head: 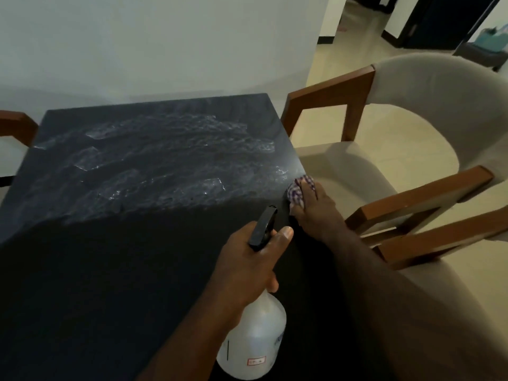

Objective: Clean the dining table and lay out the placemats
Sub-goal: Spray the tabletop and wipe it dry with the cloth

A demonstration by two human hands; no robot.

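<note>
We see the dark dining table [137,160] streaked wet across its far half, a checked cloth [298,192] bunched at its right edge, and a translucent white spray bottle [255,331] tilted over its near side.

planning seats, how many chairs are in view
3: one chair right of the table, a nearer chair on that side, a chair arm at far left; others may be hidden.
</note>
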